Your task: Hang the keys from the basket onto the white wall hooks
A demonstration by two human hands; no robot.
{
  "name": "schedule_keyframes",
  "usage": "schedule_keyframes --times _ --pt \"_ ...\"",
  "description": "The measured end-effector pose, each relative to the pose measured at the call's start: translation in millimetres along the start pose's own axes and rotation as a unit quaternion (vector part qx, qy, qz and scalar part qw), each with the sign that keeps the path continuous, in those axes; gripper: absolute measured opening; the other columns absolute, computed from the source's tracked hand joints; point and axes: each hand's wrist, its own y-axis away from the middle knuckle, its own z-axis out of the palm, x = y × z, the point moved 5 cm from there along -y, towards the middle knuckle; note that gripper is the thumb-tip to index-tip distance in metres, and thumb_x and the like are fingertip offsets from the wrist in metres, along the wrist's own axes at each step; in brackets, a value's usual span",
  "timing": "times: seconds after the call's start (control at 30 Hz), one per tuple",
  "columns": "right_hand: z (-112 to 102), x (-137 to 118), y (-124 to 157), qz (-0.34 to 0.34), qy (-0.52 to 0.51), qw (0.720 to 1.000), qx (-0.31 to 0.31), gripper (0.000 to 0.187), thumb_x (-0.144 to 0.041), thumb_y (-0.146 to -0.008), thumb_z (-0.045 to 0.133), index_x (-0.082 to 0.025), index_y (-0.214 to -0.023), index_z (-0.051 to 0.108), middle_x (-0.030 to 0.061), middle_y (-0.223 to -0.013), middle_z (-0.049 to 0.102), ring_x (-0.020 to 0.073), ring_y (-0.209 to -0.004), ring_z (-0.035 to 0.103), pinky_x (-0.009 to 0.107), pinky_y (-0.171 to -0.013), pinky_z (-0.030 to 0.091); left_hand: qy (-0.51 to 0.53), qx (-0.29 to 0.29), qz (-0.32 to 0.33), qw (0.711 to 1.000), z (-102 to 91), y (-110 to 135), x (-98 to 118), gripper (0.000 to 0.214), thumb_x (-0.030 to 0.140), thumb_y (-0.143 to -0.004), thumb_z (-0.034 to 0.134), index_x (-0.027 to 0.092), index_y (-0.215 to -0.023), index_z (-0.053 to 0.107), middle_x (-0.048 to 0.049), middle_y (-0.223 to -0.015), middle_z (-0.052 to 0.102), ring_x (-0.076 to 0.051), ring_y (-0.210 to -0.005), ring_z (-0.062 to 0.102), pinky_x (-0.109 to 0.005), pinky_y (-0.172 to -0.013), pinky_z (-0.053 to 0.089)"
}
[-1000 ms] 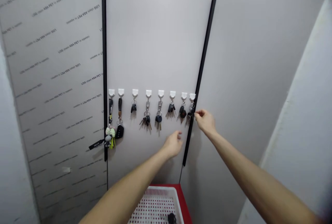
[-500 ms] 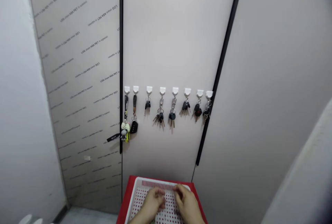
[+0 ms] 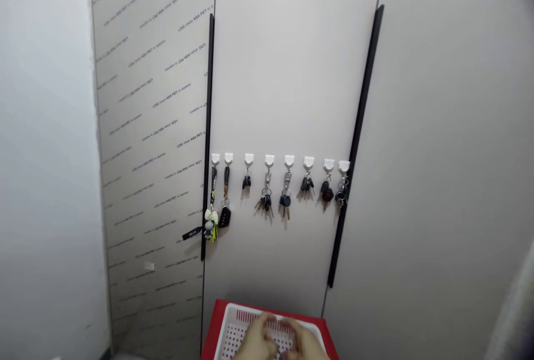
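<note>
Fingers (image 3: 263, 321) of both hands curled, tips turned inward toward each other, blurred. Cannot tell whether they are pressed together or pinching anything. Left hand (image 3: 252, 342) lies over the middle-left of the white basket (image 3: 224, 331), right hand (image 3: 307, 342) over its middle-right; the 2 sit close together. Contact with the basket floor: cannot tell.

Basket: perforated base, slotted far wall, near side cut off by the view's lower edge. It rests on a red surface (image 3: 211, 332), which shows beyond its left, far and right sides.

Above the basket, on a pale middle panel (image 3: 287, 87): 8 white hooks (image 3: 289, 160) in 1 row, each bearing 1 hanging set. Above the basket's left part: a strap with plush charms (image 3: 211, 218) and a black tag (image 3: 192, 233), then a black key fob (image 3: 225, 217) on a braided loop. Above its middle: 4 key bunches (image 3: 266, 202). Above its far right corner: 2 dark key sets (image 3: 326, 193), the outermost overlapping a slanted black strip (image 3: 361, 126).

Second black strip (image 3: 208, 126): above the basket's left side. Left of the basket: printed panel (image 3: 146, 126), then white wall (image 3: 45, 154).
</note>
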Motion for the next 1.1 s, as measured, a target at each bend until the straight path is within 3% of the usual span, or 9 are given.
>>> schedule_keyframes --times 0.13,0.27,0.37,0.47,0.67,0.77,0.87,0.97,1.1 --pt "-58 -50 -9 -0.033 -0.14 0.988 0.052 0.064 -0.012 -0.057 0.039 -0.012 -0.117 0.018 -0.0089 -0.043 0.033 0.0071 -0.039 0.034 0.018 -0.041 0.029 0.03 0.002 0.119 0.992 -11.8 10 101 0.066 -0.003 -0.052 0.041 0.012 -0.114 0.023 0.0094 -0.044 0.033 -0.004 -0.043 0.031 -0.016 -0.046 0.027" --pt "-128 -123 5 -0.187 -0.251 0.936 0.159 0.07 -0.02 -0.065 0.042 -0.021 -0.119 -0.002 -0.0082 -0.05 0.034 0.006 -0.043 0.033 0.017 -0.044 0.03 0.107 -0.041 0.299 0.947 -26.2 47 215 0.074 0.005 -0.058 0.046 0.019 -0.119 0.006 0.0081 -0.051 0.037 -0.002 -0.046 0.033 -0.015 -0.047 0.028" --pt "-155 -157 20 -0.263 -0.299 0.897 0.194 0.071 -0.021 -0.066 0.044 -0.026 -0.118 -0.003 -0.0079 -0.051 0.036 0.006 -0.044 0.034 0.017 -0.043 0.031 0.126 -0.06 0.369 0.919 -30.9 68 258 0.077 0.006 -0.059 0.046 0.023 -0.119 0.0 0.008 -0.052 0.036 -0.002 -0.046 0.033 -0.014 -0.048 0.029" --pt "-161 -168 25 -0.282 -0.322 0.884 0.188 0.072 -0.021 -0.066 0.045 -0.028 -0.118 -0.003 -0.008 -0.049 0.036 0.006 -0.043 0.033 0.017 -0.041 0.03 0.126 -0.058 0.376 0.916 -31.2 71 265 0.078 0.006 -0.059 0.046 0.023 -0.119 -0.001 0.0082 -0.052 0.035 -0.001 -0.046 0.032 -0.014 -0.047 0.029" --pt "-155 -165 22 -0.264 -0.324 0.894 0.162 0.07 -0.02 -0.066 0.046 -0.027 -0.119 0.0 -0.008 -0.049 0.036 0.0054 -0.043 0.033 0.017 -0.041 0.03 0.124 -0.064 0.355 0.924 -30.5 63 252 0.074 0.007 -0.06 0.045 0.023 -0.118 0.001 0.0081 -0.052 0.035 -0.001 -0.046 0.032 -0.014 -0.047 0.028" --pt "-148 -153 16 -0.236 -0.306 0.913 0.134 0.066 -0.021 -0.066 0.044 -0.026 -0.118 0.004 -0.0081 -0.05 0.036 0.005 -0.042 0.033 0.017 -0.041 0.03 0.11 -0.057 0.316 0.941 -30.7 51 233 0.073 0.008 -0.059 0.046 0.022 -0.118 0.005 0.0085 -0.051 0.036 -0.001 -0.045 0.032 -0.014 -0.046 0.027" --pt "-152 -123 -2 -0.168 -0.261 0.943 0.122 0.058 -0.026 -0.064 0.045 -0.021 -0.116 0.019 -0.0063 -0.054 0.041 0.0056 -0.043 0.037 0.019 -0.042 0.033 0.088 -0.036 0.22 0.971 -35.0 28 205 0.07 0.006 -0.056 0.046 0.017 -0.116 0.012 0.0086 -0.051 0.038 -0.001 -0.042 0.032 -0.014 -0.043 0.025" --pt "-187 -81 -25 -0.072 -0.197 0.948 0.241 0.051 -0.029 -0.06 0.045 -0.014 -0.108 0.033 -0.0008 -0.065 0.048 0.0087 -0.052 0.044 0.022 -0.047 0.036 0.085 0.014 0.156 0.984 -46.8 10 190 0.056 0.008 -0.055 0.045 0.013 -0.108 0.026 0.0066 -0.054 0.041 -0.002 -0.043 0.037 -0.015 -0.04 0.024" --pt "-246 -52 -47 0.011 -0.087 0.908 0.41 0.048 -0.031 -0.058 0.044 -0.011 -0.102 0.041 0.0078 -0.082 0.052 0.0126 -0.064 0.049 0.025 -0.058 0.037 0.09 0.051 0.158 0.982 -52.9 0 201 0.037 0.012 -0.058 0.043 0.013 -0.095 0.037 0.0039 -0.06 0.043 -0.003 -0.047 0.041 -0.014 -0.042 0.027"
